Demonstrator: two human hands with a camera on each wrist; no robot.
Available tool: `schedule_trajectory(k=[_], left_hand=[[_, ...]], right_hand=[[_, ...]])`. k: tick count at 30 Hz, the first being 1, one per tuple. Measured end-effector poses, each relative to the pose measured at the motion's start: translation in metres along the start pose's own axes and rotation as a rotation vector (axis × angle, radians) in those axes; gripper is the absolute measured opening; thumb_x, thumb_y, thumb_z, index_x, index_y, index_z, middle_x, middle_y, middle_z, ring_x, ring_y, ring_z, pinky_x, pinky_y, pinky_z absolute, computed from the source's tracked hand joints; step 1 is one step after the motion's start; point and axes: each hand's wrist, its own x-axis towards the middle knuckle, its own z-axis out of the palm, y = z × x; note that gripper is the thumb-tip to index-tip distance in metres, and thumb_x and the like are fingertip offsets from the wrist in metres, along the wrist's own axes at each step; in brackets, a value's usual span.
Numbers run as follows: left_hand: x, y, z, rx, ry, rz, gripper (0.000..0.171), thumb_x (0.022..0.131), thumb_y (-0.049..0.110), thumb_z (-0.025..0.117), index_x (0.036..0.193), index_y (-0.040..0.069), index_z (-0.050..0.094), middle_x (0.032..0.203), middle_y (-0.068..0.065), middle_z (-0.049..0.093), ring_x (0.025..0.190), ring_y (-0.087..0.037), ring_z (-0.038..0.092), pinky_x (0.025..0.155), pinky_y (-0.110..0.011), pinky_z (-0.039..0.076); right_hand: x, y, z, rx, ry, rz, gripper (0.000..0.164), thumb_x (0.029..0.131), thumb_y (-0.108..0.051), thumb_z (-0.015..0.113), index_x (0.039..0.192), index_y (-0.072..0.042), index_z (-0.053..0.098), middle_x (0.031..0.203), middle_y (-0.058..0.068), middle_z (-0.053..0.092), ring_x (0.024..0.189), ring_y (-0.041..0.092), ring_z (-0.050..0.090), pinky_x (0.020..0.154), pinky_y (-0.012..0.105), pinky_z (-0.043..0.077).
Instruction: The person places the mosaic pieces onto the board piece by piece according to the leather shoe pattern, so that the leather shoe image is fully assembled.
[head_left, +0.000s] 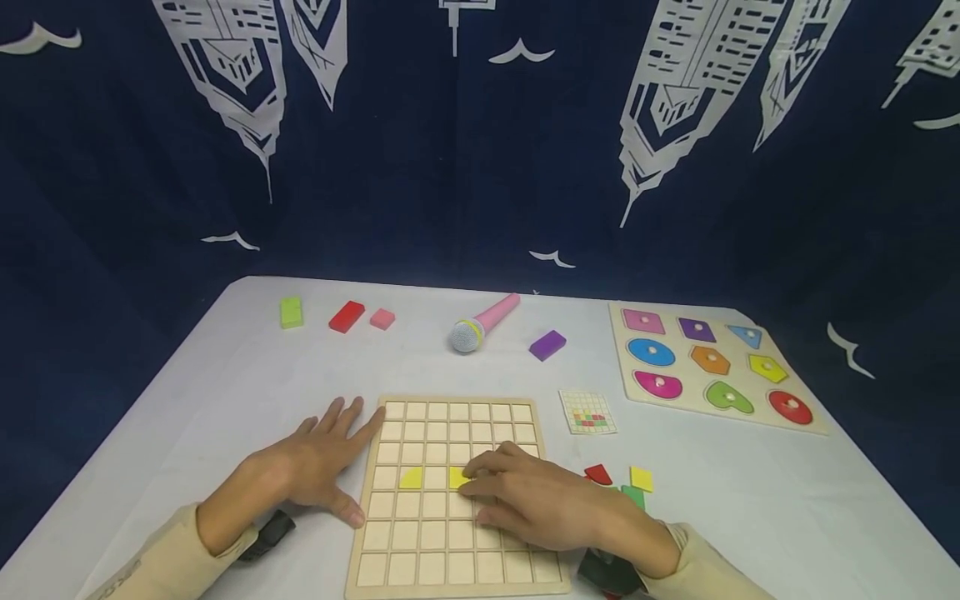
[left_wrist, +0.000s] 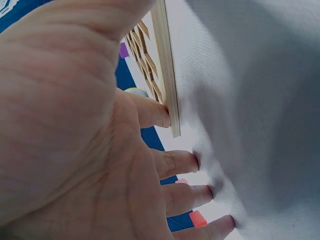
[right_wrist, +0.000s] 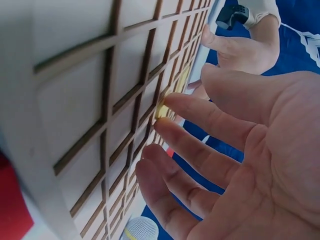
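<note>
While our left hand (head_left: pixel 307 467) lies spread wide, thumb and index finger against the left edge of the wooden board (head_left: pixel 433 535), its other fingertips rest on the white cloth (head_left: pixel 187 417). Beyond it we see a green block (head_left: pixel 291 312), a red block (head_left: pixel 347 317) and a pink block (head_left: pixel 382 319). On the board sits a round-cornered yellow tile (head_left: pixel 411 478); past one bare square, we touch a second yellow tile (head_left: pixel 456 478) with the fingertips of our right hand (head_left: pixel 536 500), fingers slightly bent, thumb apart. Behind lie a microphone (head_left: pixel 486 322) and a purple block (head_left: pixel 547 345). Right of the board come a pattern card (head_left: pixel 588 412), a loose red piece (head_left: pixel 598 474), green piece (head_left: pixel 633 495) and yellow piece (head_left: pixel 641 478), then a shape puzzle (head_left: pixel 692 393).
</note>
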Motion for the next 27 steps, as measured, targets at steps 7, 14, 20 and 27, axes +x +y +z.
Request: schedule_trajectory(k=[7, 14, 20, 27], left_hand=[[0.001, 0.001, 0.000, 0.005, -0.002, -0.006, 0.133, 0.056, 0.053, 0.090, 0.159, 0.005, 0.021, 0.163, -0.033, 0.011, 0.150, -0.054, 0.005, 0.114, -0.073, 0.017], [0.002, 0.002, 0.000, -0.012, -0.013, -0.017, 0.134, 0.056, 0.053, 0.091, 0.160, 0.006, 0.021, 0.164, -0.031, 0.011, 0.151, -0.053, 0.005, 0.115, -0.071, 0.016], [0.002, 0.003, -0.002, -0.007, -0.014, -0.029, 0.133, 0.056, 0.053, 0.091, 0.160, 0.007, 0.022, 0.164, -0.030, 0.011, 0.151, -0.052, 0.006, 0.116, -0.070, 0.017], [0.001, 0.002, -0.003, -0.014, -0.016, -0.029, 0.133, 0.056, 0.053, 0.091, 0.160, 0.007, 0.021, 0.164, -0.031, 0.011, 0.151, -0.053, 0.005, 0.115, -0.071, 0.017]], right_hand=[[-0.004, 0.004, 0.000, 0.070, -0.010, -0.007, 0.035, 0.103, -0.032, 0.056, 0.132, -0.015, 0.066, 0.141, -0.005, 0.058, 0.132, 0.014, 0.046, 0.107, 0.030, 0.045], [-0.011, 0.013, -0.004, 0.112, 0.012, -0.001, 0.034, 0.103, -0.034, 0.055, 0.132, -0.019, 0.066, 0.140, -0.007, 0.057, 0.132, 0.012, 0.046, 0.109, 0.033, 0.045], [-0.032, 0.037, -0.017, 0.157, 0.050, 0.033, 0.038, 0.097, -0.041, 0.064, 0.129, -0.020, 0.068, 0.132, -0.011, 0.061, 0.126, 0.012, 0.052, 0.107, 0.039, 0.047], [-0.063, 0.093, -0.031, 0.214, 0.101, 0.113, 0.020, 0.088, -0.034, 0.077, 0.107, -0.028, 0.078, 0.118, -0.007, 0.069, 0.112, 0.014, 0.060, 0.098, 0.039, 0.052]])
